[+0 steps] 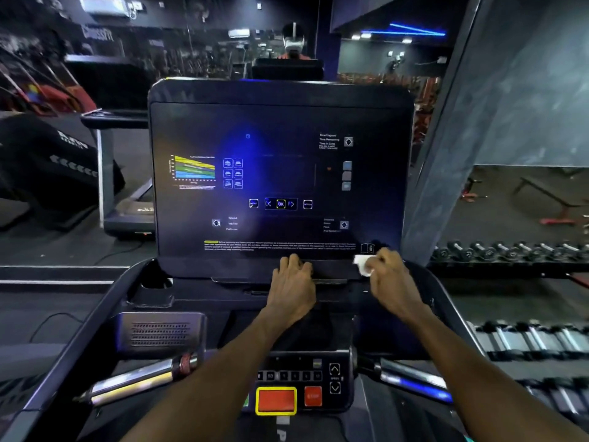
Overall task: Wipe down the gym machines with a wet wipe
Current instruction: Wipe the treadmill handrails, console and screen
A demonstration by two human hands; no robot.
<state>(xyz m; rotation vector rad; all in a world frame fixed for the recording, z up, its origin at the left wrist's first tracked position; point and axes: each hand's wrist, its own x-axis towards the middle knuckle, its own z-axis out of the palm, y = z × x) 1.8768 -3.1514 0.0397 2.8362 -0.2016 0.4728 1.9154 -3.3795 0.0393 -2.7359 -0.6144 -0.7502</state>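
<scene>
Nearest me, the red yellow-framed button (276, 400) and red stop button (313, 396) are sitting on the lower black control pad (299, 374), between two chrome handlebar grips (140, 382). My left hand (291, 287) is resting flat, fingers relaxed, on the ledge under the big dark treadmill console screen (280, 173). My right hand (387, 277) is pinching a crumpled white wet wipe (362, 264), pressing it at the screen's lower right corner, dumbbell rack (510, 250) sitting off right.
</scene>
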